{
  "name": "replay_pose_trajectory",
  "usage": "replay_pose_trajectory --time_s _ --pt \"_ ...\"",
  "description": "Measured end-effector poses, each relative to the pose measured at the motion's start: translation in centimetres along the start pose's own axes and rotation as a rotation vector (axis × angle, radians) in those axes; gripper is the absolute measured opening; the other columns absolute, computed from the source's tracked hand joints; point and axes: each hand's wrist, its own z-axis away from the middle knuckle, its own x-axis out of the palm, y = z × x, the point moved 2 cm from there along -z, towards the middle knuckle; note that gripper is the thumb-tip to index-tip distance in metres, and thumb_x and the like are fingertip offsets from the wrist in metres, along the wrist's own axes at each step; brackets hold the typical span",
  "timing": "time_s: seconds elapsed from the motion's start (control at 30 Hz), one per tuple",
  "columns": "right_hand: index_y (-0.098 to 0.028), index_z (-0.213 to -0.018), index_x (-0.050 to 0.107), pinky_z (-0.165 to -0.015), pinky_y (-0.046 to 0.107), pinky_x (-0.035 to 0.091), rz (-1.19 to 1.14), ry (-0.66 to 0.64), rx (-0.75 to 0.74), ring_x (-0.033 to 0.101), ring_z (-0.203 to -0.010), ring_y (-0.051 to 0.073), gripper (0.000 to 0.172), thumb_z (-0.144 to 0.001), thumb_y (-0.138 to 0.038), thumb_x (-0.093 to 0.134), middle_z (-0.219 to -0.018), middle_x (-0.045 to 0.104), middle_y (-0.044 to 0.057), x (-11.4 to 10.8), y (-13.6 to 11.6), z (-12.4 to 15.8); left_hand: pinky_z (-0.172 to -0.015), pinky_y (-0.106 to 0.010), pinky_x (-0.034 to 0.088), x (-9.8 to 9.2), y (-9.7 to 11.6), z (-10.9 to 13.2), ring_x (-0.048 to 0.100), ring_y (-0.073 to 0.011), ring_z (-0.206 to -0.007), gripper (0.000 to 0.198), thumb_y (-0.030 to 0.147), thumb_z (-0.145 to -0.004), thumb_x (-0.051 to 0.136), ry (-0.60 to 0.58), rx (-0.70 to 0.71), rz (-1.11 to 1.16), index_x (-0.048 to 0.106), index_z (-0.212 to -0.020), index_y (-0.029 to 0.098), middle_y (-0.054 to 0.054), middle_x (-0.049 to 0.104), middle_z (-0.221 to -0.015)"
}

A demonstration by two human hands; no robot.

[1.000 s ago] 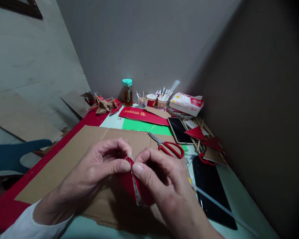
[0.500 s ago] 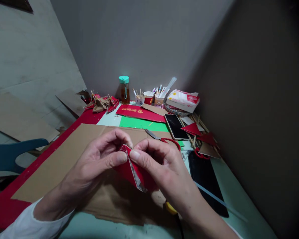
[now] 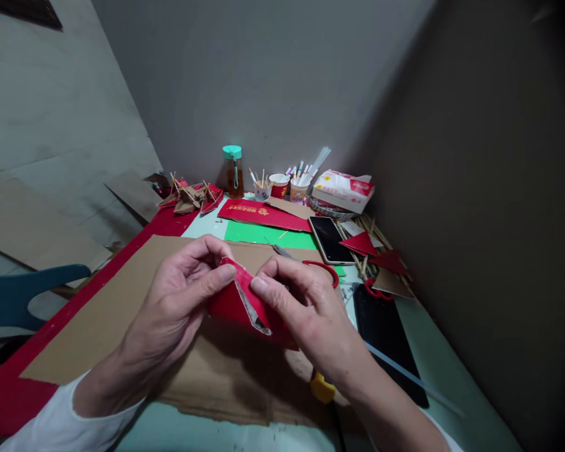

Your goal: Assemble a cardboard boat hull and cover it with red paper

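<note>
A folded piece of red card (image 3: 238, 302) with a silvery edge is held above a brown cardboard sheet (image 3: 122, 295). My left hand (image 3: 179, 301) pinches its upper left corner between thumb and fingers. My right hand (image 3: 306, 314) pinches the card from the right, thumb pressed on its fold. Both hands are closed on the card. Red-handled scissors (image 3: 317, 267) lie just behind my right hand, partly hidden by it.
At the back stand a brown bottle with a teal cap (image 3: 232, 171), paper cups of sticks and pens (image 3: 282, 185) and a tissue pack (image 3: 343, 190). A phone (image 3: 330, 240), red triangles (image 3: 362, 243), green paper (image 3: 268, 235) and a black tablet (image 3: 386, 339) lie right. A yellow-handled tool (image 3: 321, 388) sits near my right wrist.
Both hands have lifted the red card slightly up and away, and the fold has opened wider and turned flatter. My view has shifted a little, showing the yellow tool handle.
</note>
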Motion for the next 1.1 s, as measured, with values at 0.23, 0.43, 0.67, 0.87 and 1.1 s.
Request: replay_pose_trajectory --time_s 0.23,0.43,0.67,0.87,1.1 --pt "-0.02 -0.076 0.063 -0.058 0.023 0.035 -0.118 0.168 -0.032 0.046 -0.065 0.009 0.027 -0.096 -0.038 0.066 -0.073 0.057 -0.005 -0.1 -0.2 0.2 -0.077 -0.021 0.057 -0.3 0.0 -0.5 0.065 -0.0184 -0.092 0.057 0.046 -0.073 0.091 -0.139 0.022 -0.054 0.068 -0.122 0.029 -0.002 0.07 -0.102" --pt "-0.02 -0.078 0.061 -0.061 0.023 0.037 -0.254 0.193 -0.021 0.047 -0.068 0.01 0.029 -0.096 -0.042 0.067 -0.076 0.057 -0.004 -0.2 -0.3 0.3 -0.073 -0.015 0.057 -0.1 0.4 -0.1 0.072 -0.0163 -0.09 0.048 0.03 -0.067 0.096 -0.116 -0.063 -0.115 0.072 -0.109 0.029 0.001 0.078 -0.101" --pt "-0.02 -0.087 0.063 -0.069 0.024 0.041 -0.363 -0.036 0.045 0.052 -0.078 0.012 0.026 -0.095 -0.044 0.067 -0.089 0.06 0.0 -0.6 0.5 0.3 -0.075 -0.023 0.063 -1.0 1.0 -0.7 0.076 -0.0211 -0.088 0.051 0.027 -0.064 0.097 -0.093 -0.053 -0.122 0.075 -0.11 0.03 -0.001 0.081 -0.103" --pt "-0.02 -0.083 0.06 -0.064 0.022 0.036 -0.369 0.006 0.072 0.046 -0.071 0.01 0.028 -0.096 -0.044 0.068 -0.077 0.056 -0.004 0.3 1.0 0.8 -0.084 -0.022 0.062 -1.7 1.0 -0.3 0.073 -0.0241 -0.109 0.069 0.03 -0.072 0.091 -0.15 -0.09 -0.224 0.067 -0.135 0.045 0.002 0.077 -0.121" --pt "-0.02 -0.076 0.057 -0.058 0.023 0.033 -0.324 0.052 0.169 0.044 -0.065 0.01 0.033 -0.09 -0.048 0.07 -0.071 0.053 -0.004 0.7 1.1 1.2 -0.092 -0.019 0.056 -0.8 1.6 0.5 0.068 -0.0233 -0.119 0.052 0.036 -0.069 0.094 -0.073 -0.03 -0.317 0.078 -0.117 0.049 0.008 0.076 -0.126"
